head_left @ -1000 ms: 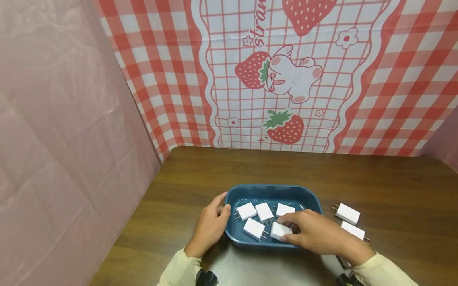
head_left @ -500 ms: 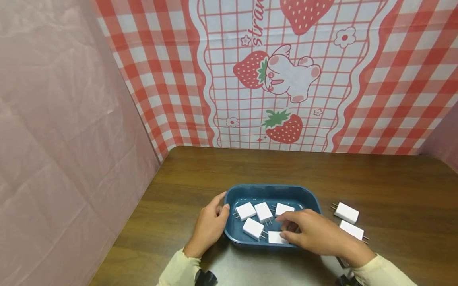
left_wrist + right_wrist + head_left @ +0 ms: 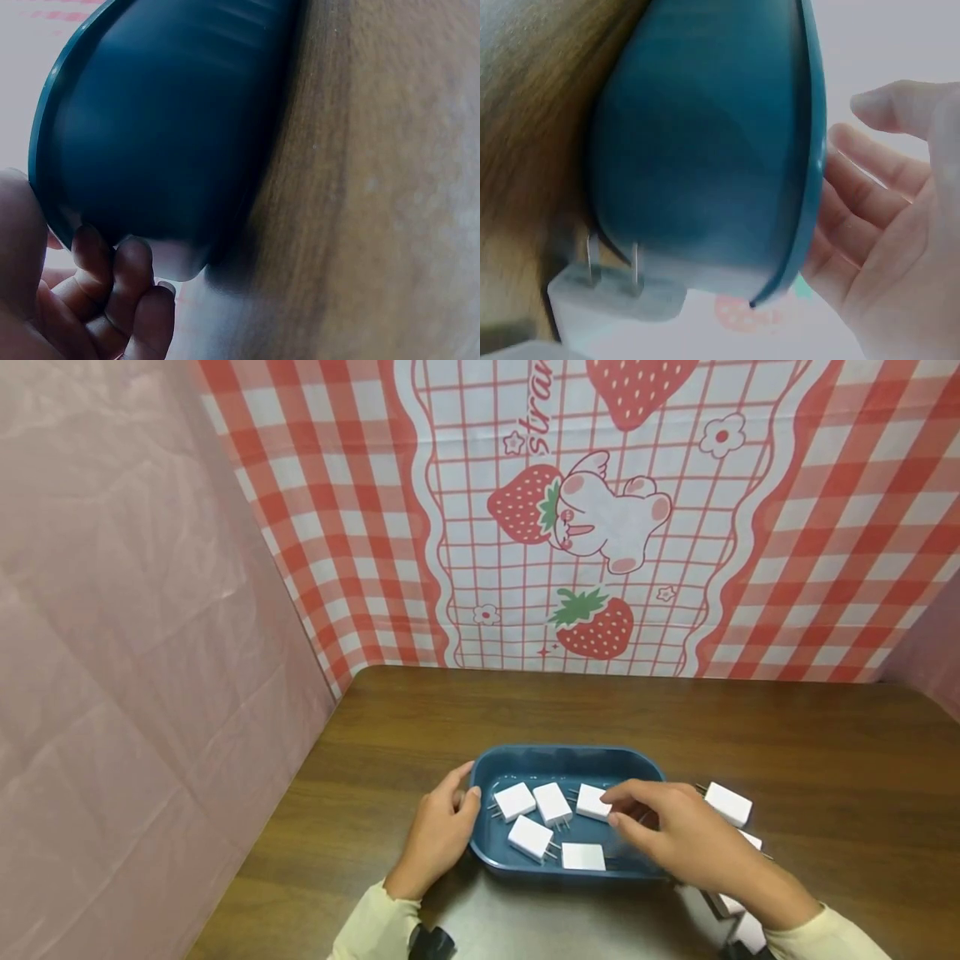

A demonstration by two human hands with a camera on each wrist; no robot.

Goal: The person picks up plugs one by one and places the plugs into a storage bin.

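A dark blue rectangular tray (image 3: 566,748) on the table contains several white plug chargers, among them one charger (image 3: 583,857) lying by the near wall and another charger (image 3: 592,802) beside my right fingertips. My left hand (image 3: 439,828) holds the tray's left end; the left wrist view shows its curled fingers (image 3: 135,277) against the outer wall. Over the tray's right end hovers my right hand (image 3: 686,837), thumb and fingers apart with nothing between them. Whether its fingertips touch the nearby charger cannot be told from the head view.
Right of the tray, several more chargers lie on the wooden table (image 3: 397,735), including one charger (image 3: 727,805) farther back and one charger (image 3: 748,933) near my right wrist. A checked strawberry cloth (image 3: 360,527) hangs behind; a pink cloth (image 3: 150,652) hangs at left.
My right hand has set a charger down flat by the tray's near wall, let go, and drawn back up and to the right. My left hand stays at the tray's end.
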